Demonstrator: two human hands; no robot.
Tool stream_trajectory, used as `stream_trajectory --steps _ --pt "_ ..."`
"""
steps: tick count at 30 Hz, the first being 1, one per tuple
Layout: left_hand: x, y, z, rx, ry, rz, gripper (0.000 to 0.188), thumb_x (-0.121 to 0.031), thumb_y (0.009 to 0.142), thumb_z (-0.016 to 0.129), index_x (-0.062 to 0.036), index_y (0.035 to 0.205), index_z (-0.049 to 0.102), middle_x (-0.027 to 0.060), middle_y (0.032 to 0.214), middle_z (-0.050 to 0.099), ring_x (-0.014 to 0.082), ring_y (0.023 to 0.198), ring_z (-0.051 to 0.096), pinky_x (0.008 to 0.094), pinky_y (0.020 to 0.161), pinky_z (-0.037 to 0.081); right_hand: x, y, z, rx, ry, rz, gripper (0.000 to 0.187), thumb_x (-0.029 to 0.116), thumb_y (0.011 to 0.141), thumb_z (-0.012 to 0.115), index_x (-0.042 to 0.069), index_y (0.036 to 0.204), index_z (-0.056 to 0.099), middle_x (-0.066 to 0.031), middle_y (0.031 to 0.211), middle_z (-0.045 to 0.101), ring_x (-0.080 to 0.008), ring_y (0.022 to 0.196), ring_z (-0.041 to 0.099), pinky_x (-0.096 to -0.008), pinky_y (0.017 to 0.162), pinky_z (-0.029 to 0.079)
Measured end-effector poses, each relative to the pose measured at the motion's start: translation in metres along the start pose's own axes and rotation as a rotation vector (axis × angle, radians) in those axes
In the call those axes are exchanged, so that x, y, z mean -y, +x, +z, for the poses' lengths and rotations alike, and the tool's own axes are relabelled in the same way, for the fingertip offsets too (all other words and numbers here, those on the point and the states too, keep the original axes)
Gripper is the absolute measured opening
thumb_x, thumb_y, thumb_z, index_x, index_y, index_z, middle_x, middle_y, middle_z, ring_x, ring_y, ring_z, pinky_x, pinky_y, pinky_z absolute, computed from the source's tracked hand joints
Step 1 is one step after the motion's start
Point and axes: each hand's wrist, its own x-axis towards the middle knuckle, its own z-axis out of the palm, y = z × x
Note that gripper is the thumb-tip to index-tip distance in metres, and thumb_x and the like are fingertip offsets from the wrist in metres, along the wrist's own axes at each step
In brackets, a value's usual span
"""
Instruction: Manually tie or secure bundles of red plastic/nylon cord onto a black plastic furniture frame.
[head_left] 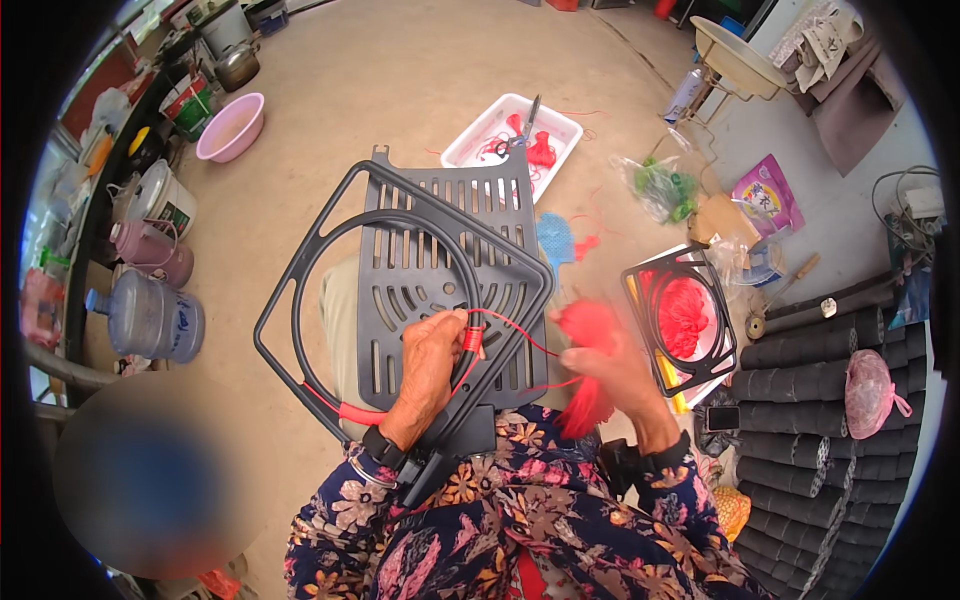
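Observation:
My left hand (pixel 428 362) is closed around the inner ring of a black frame (pixel 308 247), which has an angular outer rim. Beside its fingertips, a short length of the ring is wrapped in red cord (pixel 472 341). Another red wrapped stretch (pixel 361 413) shows lower on the ring, by my left wrist. My right hand (pixel 622 385) grips a loose bundle of red cord (pixel 586 330), blurred by motion. A thin strand runs between the wrapped part and this bundle. Under the frame lies a slotted black plastic panel (pixel 440 186), over my lap.
Ahead stands a white tray (pixel 462 150) with red cord and scissors (pixel 524 128). To the right, a second black frame (pixel 640 335) lies over a red cord ball (pixel 683 325). Black rolls (pixel 800 385) are stacked at right. A water jug (pixel 160 318) and pink basin (pixel 215 150) sit left.

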Motion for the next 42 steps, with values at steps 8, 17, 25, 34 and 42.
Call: stream_trajectory --steps 8,17,25,34,42 --pt "-0.005 -0.002 0.002 0.016 0.079 -0.038 0.024 -0.017 0.092 0.056 0.0006 0.076 0.061 0.0027 0.063 0.057 0.0073 0.053 0.048 0.0219 0.049 0.036 -0.008 -0.004 0.013 0.176 -0.153 0.139 0.018 0.015 0.080 0.073 0.002 0.091 0.067 0.0074 0.070 0.053 -0.0028 0.066 0.044 -0.0253 0.058 0.038" --pt "0.002 0.000 0.001 0.104 0.116 -0.006 0.021 -0.013 0.094 0.059 0.0038 0.082 0.064 0.0020 0.068 0.058 0.0077 0.062 0.051 0.0229 0.058 0.043 -0.021 -0.004 0.003 -0.044 -0.045 0.118 0.022 0.017 0.083 0.071 0.002 0.098 0.066 0.0035 0.079 0.060 -0.0049 0.071 0.051 -0.0232 0.065 0.043" --pt "-0.002 -0.001 0.000 0.208 0.109 -0.035 0.024 -0.015 0.094 0.060 0.0039 0.081 0.066 0.0014 0.067 0.058 0.0083 0.061 0.050 0.0248 0.058 0.042 -0.020 0.014 0.018 -0.147 0.187 0.107 0.016 0.017 0.085 0.071 0.003 0.089 0.064 0.0006 0.075 0.061 -0.0066 0.065 0.055 -0.0235 0.058 0.043" --pt "-0.015 -0.011 0.000 0.259 0.208 -0.193 0.024 -0.019 0.090 0.066 0.0019 0.080 0.068 0.0013 0.065 0.060 0.0070 0.056 0.049 0.0219 0.053 0.038 -0.017 0.011 0.028 -0.248 0.367 0.075 0.008 0.009 0.083 0.070 0.005 0.085 0.063 0.0012 0.070 0.060 -0.0062 0.060 0.054 -0.0227 0.056 0.042" --pt "-0.014 -0.020 0.004 0.198 0.440 -0.184 0.024 -0.020 0.087 0.070 0.0004 0.075 0.070 -0.0004 0.063 0.060 0.0047 0.056 0.045 0.0215 0.052 0.034 -0.019 0.008 0.016 -0.241 0.338 0.072 0.010 0.011 0.082 0.070 0.005 0.084 0.063 0.0013 0.070 0.060 -0.0057 0.062 0.053 -0.0230 0.056 0.042"
